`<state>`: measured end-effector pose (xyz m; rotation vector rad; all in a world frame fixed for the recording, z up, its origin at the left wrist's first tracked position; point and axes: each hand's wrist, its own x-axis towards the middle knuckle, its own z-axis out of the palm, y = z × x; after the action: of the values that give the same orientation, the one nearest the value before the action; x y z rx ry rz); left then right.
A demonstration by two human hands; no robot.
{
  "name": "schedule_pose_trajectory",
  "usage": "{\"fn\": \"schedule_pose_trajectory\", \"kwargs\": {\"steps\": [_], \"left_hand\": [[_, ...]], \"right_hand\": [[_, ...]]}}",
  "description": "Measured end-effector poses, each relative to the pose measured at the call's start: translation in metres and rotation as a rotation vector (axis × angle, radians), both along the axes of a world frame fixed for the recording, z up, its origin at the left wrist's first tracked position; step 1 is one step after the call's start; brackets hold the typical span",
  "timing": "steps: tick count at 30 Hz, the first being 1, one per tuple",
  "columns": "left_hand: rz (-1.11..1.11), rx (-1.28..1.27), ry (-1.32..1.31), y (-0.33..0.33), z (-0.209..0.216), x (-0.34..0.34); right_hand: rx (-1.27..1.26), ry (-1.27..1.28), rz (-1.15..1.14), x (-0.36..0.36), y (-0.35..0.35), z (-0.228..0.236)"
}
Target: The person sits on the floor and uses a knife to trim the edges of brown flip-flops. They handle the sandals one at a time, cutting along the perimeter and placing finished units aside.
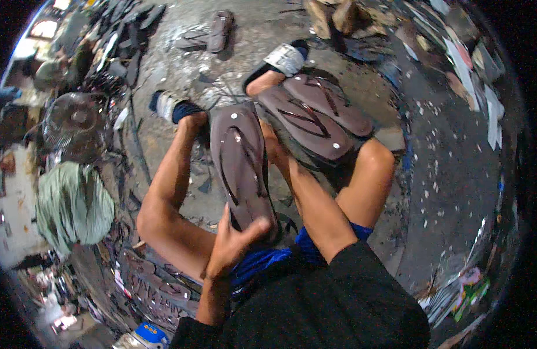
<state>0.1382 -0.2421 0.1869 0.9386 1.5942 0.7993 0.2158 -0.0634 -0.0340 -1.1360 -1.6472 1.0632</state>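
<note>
A brown flip-flop (240, 168) with dark, shiny straps lies lengthwise between my legs, sole down and toe end away from me. My left hand (236, 244) is closed on its heel, with the thumb across the top and the other fingers partly hidden. Along the flip-flop's right edge, my right hand (270, 142) reaches behind the toe half, so its fingers are hidden. Two more brown flip-flops lie side by side over my right lower leg: a nearer one (300, 129) and a farther one (338, 107), their straps facing up.
Another pair of flip-flops (219, 32) rests on the littered floor ahead. On the left stand a fan (76, 125) and a pale green cloth bundle (76, 203). Dark scraps (137, 41) are heaped at the far left. A dark sheet (449, 174) spreads along the right.
</note>
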Motion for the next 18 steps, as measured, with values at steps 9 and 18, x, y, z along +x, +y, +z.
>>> {"fn": "schedule_pose_trajectory", "kwargs": {"steps": [9, 18], "left_hand": [[0.362, 0.906, 0.327, -0.042, 0.125, -0.085], [0.743, 0.670, -0.368, -0.061, 0.075, -0.093]], "right_hand": [[-0.509, 0.499, -0.078, 0.063, -0.096, 0.147], [-0.572, 0.260, -0.030, 0.145, -0.198, 0.176]]}}
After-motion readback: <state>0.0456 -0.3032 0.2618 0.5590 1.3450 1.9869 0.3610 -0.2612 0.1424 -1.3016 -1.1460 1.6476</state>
